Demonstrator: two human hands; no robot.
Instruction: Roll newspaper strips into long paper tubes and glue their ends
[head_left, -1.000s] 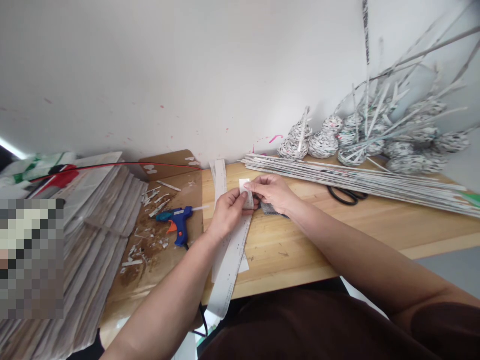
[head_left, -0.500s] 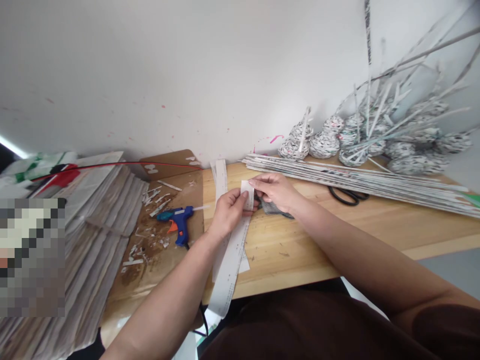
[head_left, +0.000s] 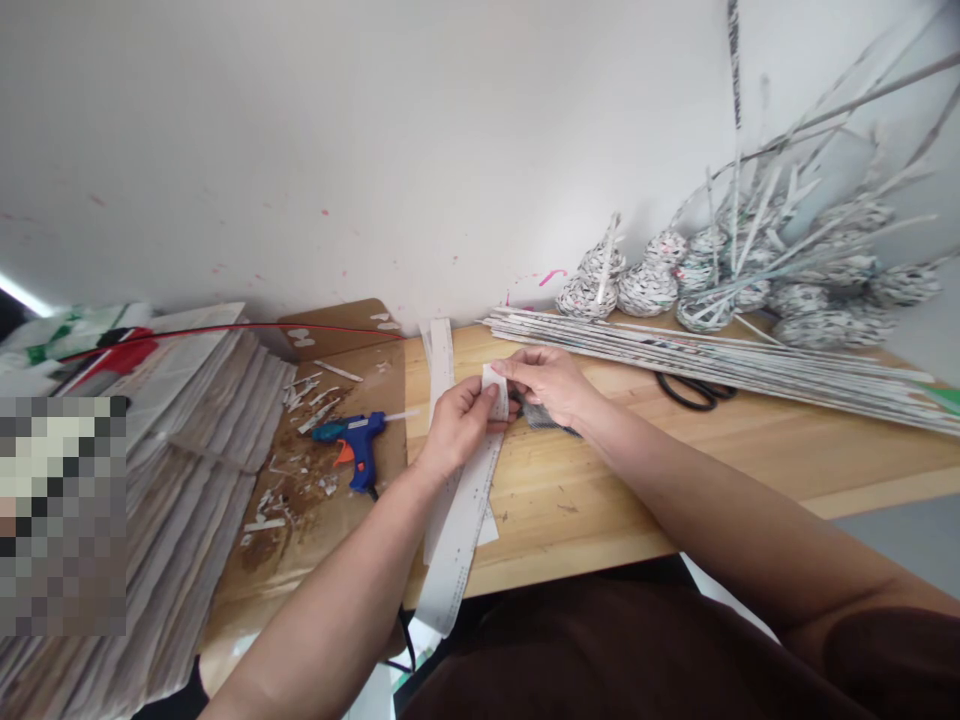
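A long white paper strip (head_left: 459,555) with fine printed marks runs from my hands down over the table's front edge. My left hand (head_left: 461,425) pinches it near its upper end, thumb on top. At that same end my right hand (head_left: 551,380) grips the strip's upper corner between thumb and fingers. Beneath the right palm lies a grey cloth-like piece (head_left: 544,415), mostly covered, and I cannot tell whether the hand touches it. Another paper strip (head_left: 442,360) lies flat on the table behind my left hand.
Left of my hands, a blue glue gun (head_left: 364,450) lies on brown cardboard (head_left: 390,400) among paper scraps. A tall newspaper stack (head_left: 202,430) stands farther left. Rolled paper sticks (head_left: 675,355) lie across black scissors (head_left: 694,395). Woven paper gourd shapes (head_left: 649,285) line the wall.
The strip's upper end is tilted slightly and my right thumb has shifted a little left onto its corner. Otherwise both hands stay in nearly the same place.
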